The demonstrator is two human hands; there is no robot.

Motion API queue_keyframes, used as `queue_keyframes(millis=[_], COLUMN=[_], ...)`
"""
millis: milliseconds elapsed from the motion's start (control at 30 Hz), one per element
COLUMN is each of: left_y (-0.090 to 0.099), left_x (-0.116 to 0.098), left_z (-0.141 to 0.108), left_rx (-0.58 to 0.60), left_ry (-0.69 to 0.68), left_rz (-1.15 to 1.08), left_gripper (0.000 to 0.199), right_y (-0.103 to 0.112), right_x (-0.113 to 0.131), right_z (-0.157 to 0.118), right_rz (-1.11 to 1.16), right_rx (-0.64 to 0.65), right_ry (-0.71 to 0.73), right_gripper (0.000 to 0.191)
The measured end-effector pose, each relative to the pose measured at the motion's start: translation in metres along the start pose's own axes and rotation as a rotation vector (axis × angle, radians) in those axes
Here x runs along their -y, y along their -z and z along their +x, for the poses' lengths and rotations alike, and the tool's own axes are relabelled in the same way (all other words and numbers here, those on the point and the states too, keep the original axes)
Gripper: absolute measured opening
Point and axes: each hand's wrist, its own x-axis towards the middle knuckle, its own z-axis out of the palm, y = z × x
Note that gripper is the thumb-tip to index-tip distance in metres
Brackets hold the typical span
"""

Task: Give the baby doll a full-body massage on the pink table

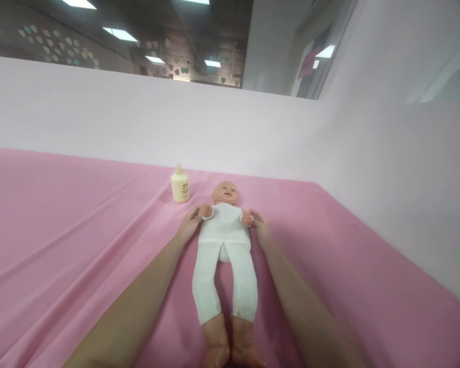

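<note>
A baby doll (pixel 225 225) in a white top and white trousers lies on its back, its head at the far end and its bare feet towards me. My left hand (pixel 190 223) is closed at the doll's arm on the left, by the cuff, with the fingertips partly hidden behind it. On the other side my right hand (pixel 261 227) grips the doll's other arm near the wrist, its fingers behind the sleeve. Both doll hands rest up beside the chest. Just beyond my left hand stands a pale yellow bottle (pixel 180 186) with dark print.
A pink cloth (pixel 99 220) with long creases on the left covers the surface under the doll. White walls (pixel 145 122) rise behind it and on the right. Above the back wall, a glass panel (pixel 199 36) shows ceiling lights and heart-shaped decorations.
</note>
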Motion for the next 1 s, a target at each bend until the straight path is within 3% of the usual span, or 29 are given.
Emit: queue_keyframes(millis=[167,333,433,533,1000], left_y=[0.0,0.001,0.002,0.002,0.003], left_x=[0.003,-0.002,-0.007,-0.008,0.0], left_z=[0.001,-0.003,-0.005,-0.005,-0.003], left_rx=[-0.08,-0.174,-0.153,-0.132,-0.1], left_ry=[-0.023,-0.098,-0.158,-0.196,-0.048], left_rz=[0.071,0.178,0.249,0.291,0.261], left_gripper=[0.047,0.028,0.015,0.015,0.037], right_y=[-0.004,-0.009,-0.009,-0.009,-0.004], right_x=[0.011,0.019,0.022,0.024,0.023], right_z=[-0.005,-0.012,-0.014,-0.015,-0.015], right_rz=[0.063,0.033,0.023,0.017,-0.08], right_rx=[-0.056,-0.06,-0.068,-0.065,-0.079], right_ry=[-0.082,-0.043,-0.007,0.028,0.055], right_gripper=[0.048,0.038,0.034,0.033,0.032])
